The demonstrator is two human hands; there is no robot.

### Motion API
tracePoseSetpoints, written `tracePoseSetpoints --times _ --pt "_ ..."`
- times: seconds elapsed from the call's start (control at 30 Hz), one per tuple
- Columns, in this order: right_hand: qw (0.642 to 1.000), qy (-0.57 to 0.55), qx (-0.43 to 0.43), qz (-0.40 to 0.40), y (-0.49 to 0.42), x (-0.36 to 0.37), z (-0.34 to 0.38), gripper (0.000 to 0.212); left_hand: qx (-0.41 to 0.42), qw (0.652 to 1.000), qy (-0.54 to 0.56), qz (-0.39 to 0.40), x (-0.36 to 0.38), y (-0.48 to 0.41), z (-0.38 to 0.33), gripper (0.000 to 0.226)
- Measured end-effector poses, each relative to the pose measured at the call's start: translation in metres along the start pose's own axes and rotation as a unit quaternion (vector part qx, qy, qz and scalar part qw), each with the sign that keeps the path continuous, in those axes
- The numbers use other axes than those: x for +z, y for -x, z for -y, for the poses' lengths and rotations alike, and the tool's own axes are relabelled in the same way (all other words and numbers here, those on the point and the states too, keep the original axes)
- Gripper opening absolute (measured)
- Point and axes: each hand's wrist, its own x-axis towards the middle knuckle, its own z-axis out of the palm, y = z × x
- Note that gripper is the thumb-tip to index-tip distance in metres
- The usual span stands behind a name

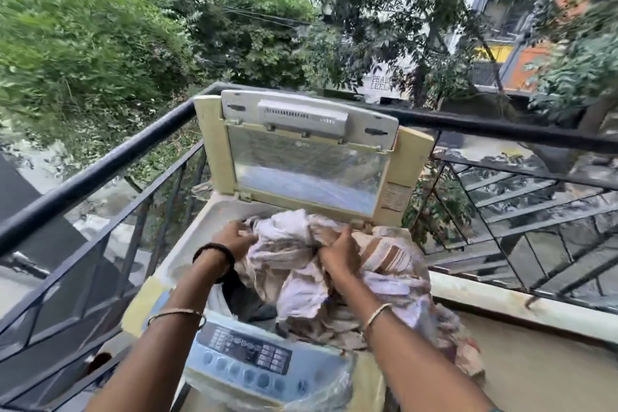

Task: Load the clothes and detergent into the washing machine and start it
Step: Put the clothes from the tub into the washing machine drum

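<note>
A top-loading washing machine point(187, 264) stands on a balcony with its lid point(307, 170) raised upright at the back. A bundle of pale, striped clothes point(301, 278) fills the tub opening and spills over the machine's right side. My left hand point(234, 239) grips the cloth at the bundle's left edge. My right hand point(337, 254) is clenched on the cloth in the middle. The control panel point(250, 354) with round buttons sits at the near edge, under plastic wrap. No detergent is in view.
A black metal railing point(100, 174) runs along the left and behind the machine and continues on the right point(535, 197). A low white ledge point(501, 301) borders the balcony at the right. Trees and buildings lie beyond.
</note>
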Motion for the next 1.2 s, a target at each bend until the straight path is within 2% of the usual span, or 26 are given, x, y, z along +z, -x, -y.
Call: tracePoseSetpoints --times 0.03,0.1,0.13,0.2,0.27,0.33,0.37,0.43,0.47,0.5,0.57,0.7,0.77,0.8,0.83,0.87,0.97,1.0,1.2 --pt "0.998 0.024 -0.01 0.056 -0.003 0.007 -0.007 0.053 0.008 1.0 0.012 0.016 0.006 0.001 -0.002 0.041" --pt "0.984 0.035 -0.045 0.166 -0.008 0.012 -0.011 0.05 0.024 0.998 0.032 0.055 0.024 0.003 -0.01 0.041" --pt "0.977 0.036 -0.072 0.2 -0.01 0.011 -0.011 0.049 0.039 0.996 0.038 0.07 0.035 0.004 -0.012 0.043" --pt "0.969 0.017 -0.127 0.21 -0.013 -0.003 -0.009 0.051 0.053 0.994 0.045 0.08 0.055 0.009 -0.017 0.049" --pt "0.969 -0.033 -0.176 0.169 -0.017 -0.031 -0.011 0.039 0.06 0.994 0.036 0.084 0.073 0.011 -0.022 0.04" --pt "0.97 -0.067 -0.221 0.079 -0.021 -0.068 -0.029 0.023 0.08 0.993 0.018 0.083 0.089 0.013 -0.031 0.03" --pt "0.97 -0.078 -0.228 0.028 -0.024 -0.086 -0.044 0.021 0.09 0.992 0.019 0.088 0.095 0.015 -0.035 0.028" --pt "0.978 -0.066 -0.187 -0.065 -0.036 -0.118 -0.087 0.028 0.101 0.989 0.032 0.102 0.109 0.015 -0.042 0.031" --pt "0.985 -0.044 -0.143 -0.086 -0.043 -0.13 -0.114 0.032 0.105 0.988 0.042 0.107 0.117 0.012 -0.045 0.034" --pt "0.993 -0.025 -0.091 -0.071 -0.048 -0.139 -0.14 0.038 0.106 0.987 0.043 0.115 0.124 0.012 -0.049 0.036" --pt "0.999 0.002 -0.002 0.046 -0.055 -0.145 -0.193 0.064 0.126 0.982 0.029 0.135 0.14 0.011 -0.055 0.041" --pt "0.971 0.056 -0.041 0.23 -0.041 -0.128 -0.243 0.126 0.228 0.955 -0.047 0.185 0.17 0.014 -0.069 0.084" --pt "0.96 0.045 -0.052 0.272 -0.035 -0.111 -0.245 0.147 0.248 0.944 -0.088 0.198 0.184 0.015 -0.069 0.099" --pt "0.963 0.038 -0.061 0.26 -0.035 -0.103 -0.245 0.152 0.247 0.943 -0.101 0.198 0.19 0.015 -0.068 0.102" --pt "0.969 0.032 -0.067 0.236 -0.034 -0.097 -0.241 0.15 0.242 0.944 -0.111 0.196 0.194 0.016 -0.067 0.103" --pt "0.977 0.031 -0.062 0.204 -0.037 -0.09 -0.244 0.136 0.236 0.945 -0.117 0.196 0.196 0.016 -0.066 0.104" --pt "0.992 0.002 -0.022 0.123 -0.037 -0.085 -0.245 0.056 0.237 0.942 -0.118 0.206 0.195 0.015 -0.061 0.105" --pt "0.996 -0.004 -0.024 0.083 -0.035 -0.087 -0.238 0.045 0.241 0.94 -0.116 0.212 0.193 0.014 -0.058 0.104" --pt "0.995 0.029 -0.077 -0.054 -0.015 -0.132 -0.181 0.038 0.278 0.93 -0.082 0.228 0.169 0.014 -0.054 0.098"
